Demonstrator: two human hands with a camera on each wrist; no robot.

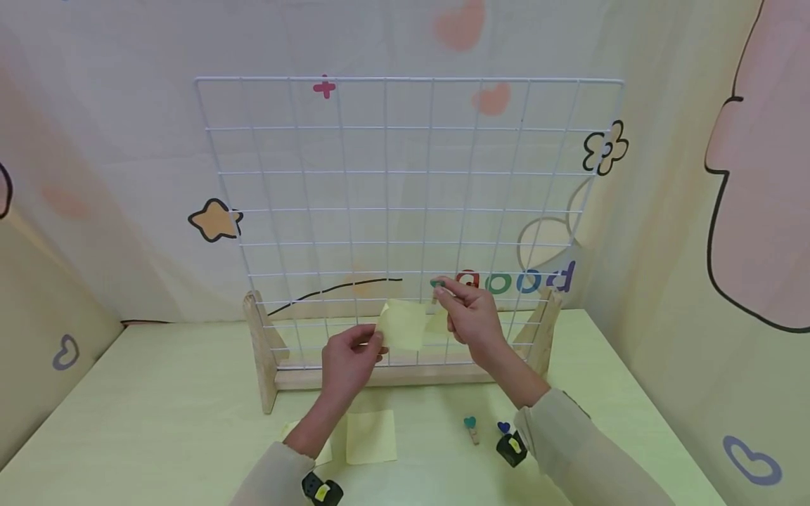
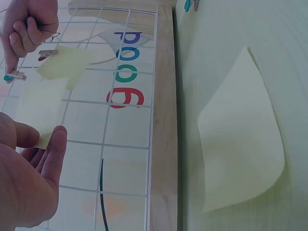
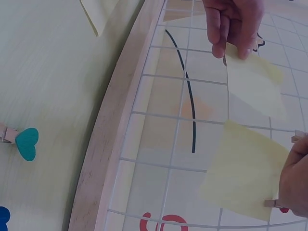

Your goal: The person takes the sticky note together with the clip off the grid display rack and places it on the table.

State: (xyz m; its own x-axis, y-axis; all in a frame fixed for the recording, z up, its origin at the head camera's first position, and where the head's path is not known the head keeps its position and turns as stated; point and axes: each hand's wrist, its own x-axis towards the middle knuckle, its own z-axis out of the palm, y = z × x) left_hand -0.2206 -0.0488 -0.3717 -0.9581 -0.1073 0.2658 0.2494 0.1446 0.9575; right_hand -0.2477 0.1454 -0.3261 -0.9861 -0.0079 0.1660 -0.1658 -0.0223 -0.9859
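My left hand pinches a pale yellow sticky note by its left edge, in front of the lower part of a white wire grid. Between thumb and fingers, my right hand holds a small wooden clothespin with a teal heart, close to the note's upper right corner. The left wrist view shows this clothespin apart from the note. A second yellow note hangs on the grid just to the right, with a red-hearted clothespin on its edge; the right hand partly covers that clothespin in the right wrist view.
The grid stands upright in a wooden base. Nearer on the table lie a flat yellow note and another note partly behind the left forearm. A teal-heart clothespin and a blue-heart one lie near the right sleeve.
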